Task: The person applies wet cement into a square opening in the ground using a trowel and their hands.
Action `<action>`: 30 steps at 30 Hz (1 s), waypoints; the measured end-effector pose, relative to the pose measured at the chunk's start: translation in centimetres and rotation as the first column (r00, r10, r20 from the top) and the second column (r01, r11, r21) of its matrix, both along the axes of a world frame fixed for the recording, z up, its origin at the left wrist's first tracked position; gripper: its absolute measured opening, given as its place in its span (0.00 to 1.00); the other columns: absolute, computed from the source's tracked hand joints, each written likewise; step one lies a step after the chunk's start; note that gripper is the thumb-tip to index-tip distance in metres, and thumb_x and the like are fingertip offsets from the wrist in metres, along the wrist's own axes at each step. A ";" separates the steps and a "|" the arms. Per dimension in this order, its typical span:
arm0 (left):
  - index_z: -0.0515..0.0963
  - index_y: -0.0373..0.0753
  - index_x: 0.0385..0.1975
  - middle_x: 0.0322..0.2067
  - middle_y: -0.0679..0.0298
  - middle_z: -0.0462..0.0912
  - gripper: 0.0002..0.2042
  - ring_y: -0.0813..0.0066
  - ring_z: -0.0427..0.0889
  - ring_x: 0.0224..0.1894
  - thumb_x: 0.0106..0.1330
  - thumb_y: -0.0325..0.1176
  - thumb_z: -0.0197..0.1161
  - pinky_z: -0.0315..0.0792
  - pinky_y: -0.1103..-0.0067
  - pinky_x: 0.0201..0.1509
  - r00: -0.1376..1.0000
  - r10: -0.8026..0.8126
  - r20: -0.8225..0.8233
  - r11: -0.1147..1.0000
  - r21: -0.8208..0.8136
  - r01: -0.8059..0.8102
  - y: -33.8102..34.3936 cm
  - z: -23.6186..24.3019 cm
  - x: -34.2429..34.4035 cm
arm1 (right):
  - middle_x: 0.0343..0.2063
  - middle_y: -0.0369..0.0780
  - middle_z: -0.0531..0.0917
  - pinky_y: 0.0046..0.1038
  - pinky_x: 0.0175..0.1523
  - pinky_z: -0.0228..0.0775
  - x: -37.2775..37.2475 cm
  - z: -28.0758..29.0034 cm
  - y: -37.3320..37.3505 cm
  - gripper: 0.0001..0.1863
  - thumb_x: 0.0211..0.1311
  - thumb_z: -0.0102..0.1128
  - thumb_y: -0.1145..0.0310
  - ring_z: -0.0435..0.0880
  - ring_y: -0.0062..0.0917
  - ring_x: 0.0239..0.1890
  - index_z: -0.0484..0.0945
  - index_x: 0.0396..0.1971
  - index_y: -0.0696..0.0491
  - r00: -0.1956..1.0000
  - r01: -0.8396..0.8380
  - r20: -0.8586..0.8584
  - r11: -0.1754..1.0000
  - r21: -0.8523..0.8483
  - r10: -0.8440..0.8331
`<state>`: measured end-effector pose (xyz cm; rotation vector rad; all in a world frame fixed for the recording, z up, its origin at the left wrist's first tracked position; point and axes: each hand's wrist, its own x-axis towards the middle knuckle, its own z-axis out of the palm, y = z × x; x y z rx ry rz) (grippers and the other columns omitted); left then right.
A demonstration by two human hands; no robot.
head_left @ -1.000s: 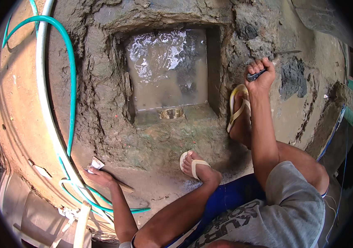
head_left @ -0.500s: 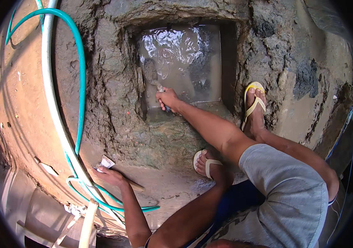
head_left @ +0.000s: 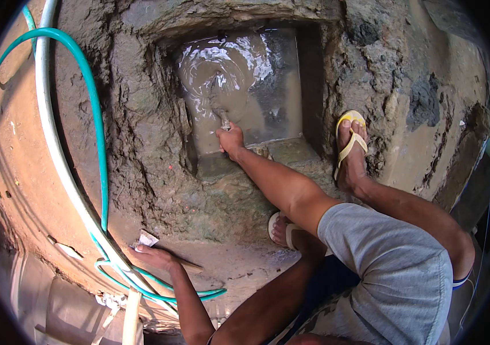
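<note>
right fingers (head_left: 222,135) round tool (head_left: 225,121), pit edge (head_left: 185,121) near, open water (head_left: 245,86) ahead

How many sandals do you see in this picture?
2. One sandal is on the right foot, just right of the square pit; the other sandal is on the left foot, below the pit in the picture, partly hidden.

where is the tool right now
Head view: the tool is in the right hand, dipped into muddy water in the square pit, left of centre.
</note>
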<state>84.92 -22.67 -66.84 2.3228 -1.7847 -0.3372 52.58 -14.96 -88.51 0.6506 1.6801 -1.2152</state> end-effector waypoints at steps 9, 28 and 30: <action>0.56 0.26 0.69 0.69 0.39 0.58 0.35 0.46 0.60 0.71 0.79 0.55 0.36 0.53 0.65 0.76 1.000 -0.016 -0.018 1.000 -0.006 0.015 -0.1 -0.3 0.6 | 0.18 0.38 0.79 0.31 0.17 0.71 -2.8 -1.6 3.4 0.18 0.51 0.62 0.69 0.76 0.25 0.13 0.79 0.42 0.59 0.995 -0.020 -0.091 0.994 0.111 0.030; 0.59 0.24 0.66 0.64 0.35 0.65 0.32 0.41 0.66 0.66 0.80 0.52 0.37 0.60 0.61 0.70 0.997 -0.050 0.055 0.997 -0.047 0.053 0.1 -0.8 1.8 | 0.30 0.50 0.84 0.42 0.46 0.75 -8.3 2.2 10.2 0.18 0.47 0.64 0.64 0.84 0.47 0.39 0.79 0.39 0.56 0.823 -0.300 -0.333 0.849 0.434 0.461; 0.59 0.24 0.66 0.64 0.35 0.65 0.32 0.42 0.66 0.66 0.80 0.51 0.37 0.60 0.61 0.70 0.999 -0.044 0.026 0.998 -0.041 0.045 0.0 -1.0 1.2 | 0.29 0.49 0.84 0.41 0.45 0.75 -9.5 4.2 11.4 0.18 0.46 0.64 0.64 0.84 0.45 0.37 0.79 0.38 0.56 0.828 -0.266 -0.371 0.878 0.398 0.420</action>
